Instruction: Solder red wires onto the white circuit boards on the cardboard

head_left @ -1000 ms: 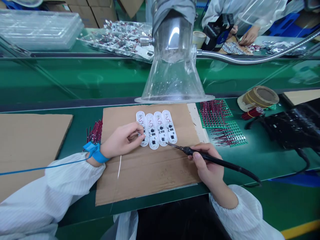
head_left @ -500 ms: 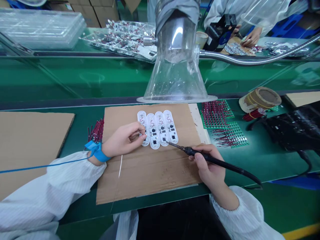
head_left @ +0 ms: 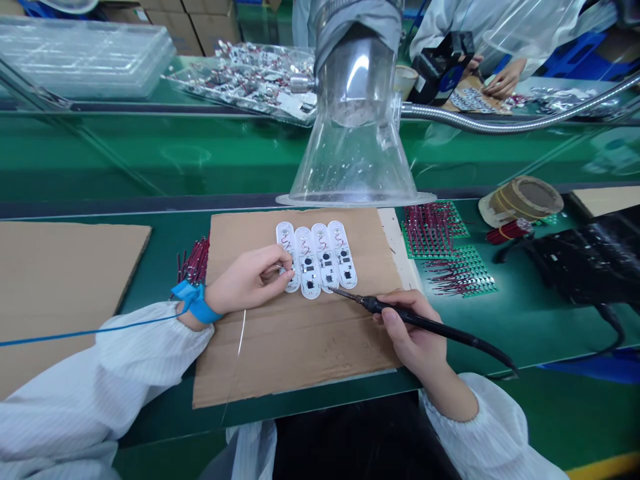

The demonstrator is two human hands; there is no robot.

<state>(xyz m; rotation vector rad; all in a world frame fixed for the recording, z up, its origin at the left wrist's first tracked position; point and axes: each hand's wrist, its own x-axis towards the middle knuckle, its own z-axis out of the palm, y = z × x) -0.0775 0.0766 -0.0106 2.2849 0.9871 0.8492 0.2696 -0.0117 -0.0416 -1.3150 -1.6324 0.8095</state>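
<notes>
Several white oval circuit boards (head_left: 309, 263) lie side by side on a cardboard sheet (head_left: 310, 347). My left hand (head_left: 255, 279) rests at the leftmost board, its fingers pinched on a thin solder wire (head_left: 243, 331) that trails down below the palm. A blue band (head_left: 201, 307) with a cord circles that wrist. In my right hand (head_left: 413, 327) is a black soldering iron (head_left: 395, 312), held like a pen from the right. Its tip points left at the lower ends of the boards; whether it touches one I cannot tell.
A clear fume hood (head_left: 355, 153) hangs above the boards. Green boards with dark red wires (head_left: 435, 230) lie right, near a tape roll (head_left: 521, 200) and a black device (head_left: 590, 253). Red wires (head_left: 194, 261) lie left. Across the bench, another person's hand (head_left: 505, 79) works.
My right hand and the soldering iron have shifted slightly left, the tip moving from the third board towards the gap beside the second. My left hand stays nearly in place.
</notes>
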